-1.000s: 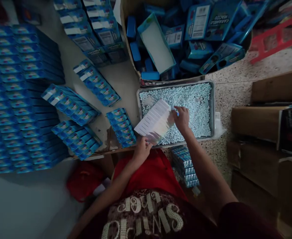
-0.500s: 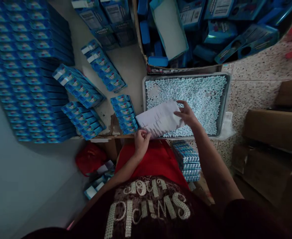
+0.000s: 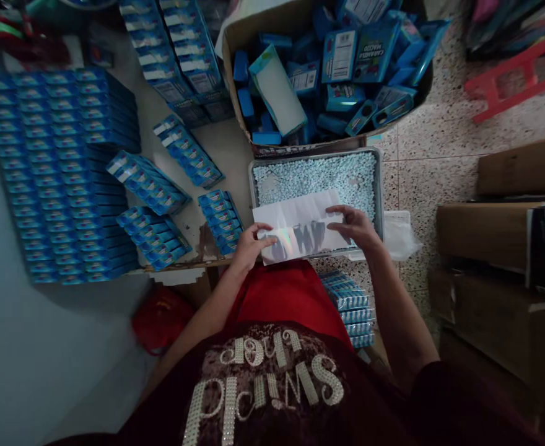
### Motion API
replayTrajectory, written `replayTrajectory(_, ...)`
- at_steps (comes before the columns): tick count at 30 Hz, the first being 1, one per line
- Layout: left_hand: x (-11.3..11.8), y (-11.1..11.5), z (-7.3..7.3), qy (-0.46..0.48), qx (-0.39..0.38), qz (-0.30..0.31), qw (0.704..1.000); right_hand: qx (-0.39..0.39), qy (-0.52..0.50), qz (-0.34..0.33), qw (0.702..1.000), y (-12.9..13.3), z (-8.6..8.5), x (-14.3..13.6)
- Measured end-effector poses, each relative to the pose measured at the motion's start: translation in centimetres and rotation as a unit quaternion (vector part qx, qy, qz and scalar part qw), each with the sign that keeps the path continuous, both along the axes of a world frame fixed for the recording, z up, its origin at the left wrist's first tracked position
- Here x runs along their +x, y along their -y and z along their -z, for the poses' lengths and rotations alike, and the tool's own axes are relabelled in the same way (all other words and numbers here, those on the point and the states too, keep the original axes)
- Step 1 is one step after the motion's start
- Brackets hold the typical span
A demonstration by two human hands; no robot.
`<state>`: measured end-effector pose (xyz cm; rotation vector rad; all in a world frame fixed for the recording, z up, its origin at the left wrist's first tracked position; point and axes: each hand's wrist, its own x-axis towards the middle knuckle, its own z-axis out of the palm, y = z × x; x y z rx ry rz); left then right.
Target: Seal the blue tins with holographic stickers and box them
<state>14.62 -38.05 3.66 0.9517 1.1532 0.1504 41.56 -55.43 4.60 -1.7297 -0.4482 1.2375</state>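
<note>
White sheet: the piece in work. The white sheet (image 3: 295, 217) is up in both hands, over the near part of the metal tray (image 3: 379, 198), lower edge reaching past the near rim.
Left grip: left hand (image 3: 250, 246) has the sheet's left end, thumb on the face, fingers close in.
Right grip: right hand (image 3: 353, 227) has the right end, thumb and forefinger a little apart on it. Undersides hidden, so can't tell how hard either presses.
Sheet status: in hand, not set down. Darker band along lower half; fold, print or reflection, can't tell.
Pellets: pale blue pellets (image 3: 319, 173) lie loose across the tray, partly covered by the sheet.
Done, my read: small blue boxes already grouped. Big stack (image 3: 63, 179) at left, short row (image 3: 219, 220) just beside the tray, more rows (image 3: 149, 183) between. Can't tell if they're filled.
Left, my read: sheet is unplaced, pellets unpacked.
Carton: cardboard carton (image 3: 265, 25) behind the tray, jumbled with larger blue packs (image 3: 340, 56).
Floor: clear-wrapped blocks (image 3: 351, 303) below the table edge; brown boxes (image 3: 486, 232) off to the right.
In the way: carton crowds the tray's far side, short row its left. Clear plastic (image 3: 400, 235) sits by the right rim. Near side blocked only by the wearer.
</note>
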Motion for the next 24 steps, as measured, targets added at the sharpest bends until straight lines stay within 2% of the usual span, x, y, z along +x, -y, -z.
replayTrajectory(3, 0.1, -1.3, -0.5, -0.017, 0.011, 0.058, 0.998, -0.020, -0.030, -0.016, 0.999, 0.2, -0.1, 0.1)
replayTrajectory(7, 0.4, -2.0, -0.9, -0.028, 0.063, 0.062, 0.996, -0.016, -0.006, 0.012, 1.000, 0.1, 0.3, -0.5)
replayTrajectory(11, 0.8, -2.3, -1.6, -0.048, 0.186, 0.053, 0.980, -0.020, 0.153, 0.012, 0.988, -0.3, 0.9, -1.6)
replayTrajectory(14, 0.9, -2.5, -2.3, -0.069, 0.300, 0.050, 0.950, -0.044, 0.331, -0.015, 0.943, -0.7, 0.6, -2.1)
replayTrajectory(16, 0.8, -2.7, -2.6, -0.095, 0.372, 0.056, 0.922, -0.052, 0.428, -0.055, 0.901, -1.2, -0.4, -2.1)
replayTrajectory(18, 0.8, -3.1, -2.7, -0.120, 0.425, 0.070, 0.894, -0.045, 0.475, -0.121, 0.870, -2.1, -1.9, -2.1)
replayTrajectory(21, 1.1, -4.0, -2.9, -0.109, 0.453, 0.112, 0.878, -0.010, 0.452, -0.241, 0.859, -4.4, -4.0, -2.8)
replayTrajectory(24, 1.5, -5.3, -3.8, -0.104, 0.462, 0.137, 0.870, 0.001, 0.386, -0.337, 0.859, -7.7, -4.5, -4.3)
